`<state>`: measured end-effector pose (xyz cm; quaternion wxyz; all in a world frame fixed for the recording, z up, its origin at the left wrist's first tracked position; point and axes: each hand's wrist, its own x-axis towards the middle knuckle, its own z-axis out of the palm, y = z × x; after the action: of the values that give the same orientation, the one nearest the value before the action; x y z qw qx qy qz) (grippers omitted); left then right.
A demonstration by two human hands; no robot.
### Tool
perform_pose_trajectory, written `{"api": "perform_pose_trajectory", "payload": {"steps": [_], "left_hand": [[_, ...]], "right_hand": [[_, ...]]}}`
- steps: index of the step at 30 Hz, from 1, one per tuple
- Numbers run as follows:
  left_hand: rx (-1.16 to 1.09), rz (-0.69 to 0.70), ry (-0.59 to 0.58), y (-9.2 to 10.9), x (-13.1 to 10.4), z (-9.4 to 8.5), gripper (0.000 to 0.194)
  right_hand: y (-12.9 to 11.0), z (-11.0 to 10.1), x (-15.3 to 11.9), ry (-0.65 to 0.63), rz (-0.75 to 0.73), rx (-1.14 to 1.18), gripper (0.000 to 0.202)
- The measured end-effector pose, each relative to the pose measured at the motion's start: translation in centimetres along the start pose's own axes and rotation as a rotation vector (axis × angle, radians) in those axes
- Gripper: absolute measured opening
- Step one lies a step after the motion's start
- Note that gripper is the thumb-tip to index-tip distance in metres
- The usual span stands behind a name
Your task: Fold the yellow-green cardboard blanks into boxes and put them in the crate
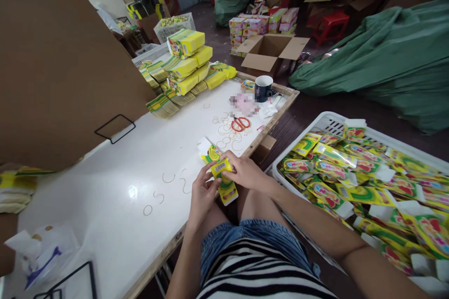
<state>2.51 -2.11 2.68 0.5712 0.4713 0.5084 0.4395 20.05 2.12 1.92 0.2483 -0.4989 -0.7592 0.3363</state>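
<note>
Over my lap, at the table's near edge, both hands hold a small yellow printed carton with a barcode. My left hand grips its left side, thumb on the front. My right hand closes on its upper right side. Just behind it, a second flat carton with a white open flap shows at the table edge; whether a hand also holds it I cannot tell. Beyond my hands lie loose rubber bands and red-handled scissors.
On my right stands a white plastic basket full of similar cartons. Stacked yellow carton bundles sit at the table's far end, near a dark mug. A large cardboard sheet rises on the left. Behind are an open cardboard box and green sacks.
</note>
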Motion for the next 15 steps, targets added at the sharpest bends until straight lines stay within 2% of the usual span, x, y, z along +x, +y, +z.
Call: {"api": "perform_pose_trajectory", "payload": {"steps": [2, 4, 6, 8, 10, 12, 13, 15], "left_hand": [[-0.02, -0.026, -0.03, 0.2, 0.0, 0.1, 0.056], [-0.017, -0.05, -0.05, 0.1, 0.1, 0.8, 0.057], [0.004, -0.045, -0.037, -0.3, 0.5, 1.9, 0.055], [0.025, -0.01, -0.031, -0.8, 1.2, 2.9, 0.054], [0.049, 0.054, -0.042, -1.2, 2.1, 3.3, 0.057], [0.102, 0.143, 0.007, -1.4, 3.0, 2.9, 0.058], [0.141, 0.179, 0.052, -1.5, 3.4, 2.4, 0.056], [0.213, 0.208, 0.127, -1.4, 3.7, 1.2, 0.052]], "right_hand": [[0.5, -0.1, -0.4, 0.053, -0.063, 0.157, 0.024], [0.8, -0.1, -1.0, 0.127, -0.063, 0.282, 0.017], [1.2, -0.2, -1.8, 0.168, -0.049, 0.336, 0.016], [2.1, -1.4, -2.7, 0.221, -0.067, 0.296, 0.014], [3.8, -4.1, -4.1, 0.357, -0.035, 0.145, 0.015], [6.2, -8.2, -5.9, 0.528, 0.127, -0.086, 0.019], [7.8, -10.4, -6.8, 0.57, 0.242, -0.213, 0.02], [11.3, -14.6, -8.2, 0.513, 0.488, -0.394, 0.019]]}}
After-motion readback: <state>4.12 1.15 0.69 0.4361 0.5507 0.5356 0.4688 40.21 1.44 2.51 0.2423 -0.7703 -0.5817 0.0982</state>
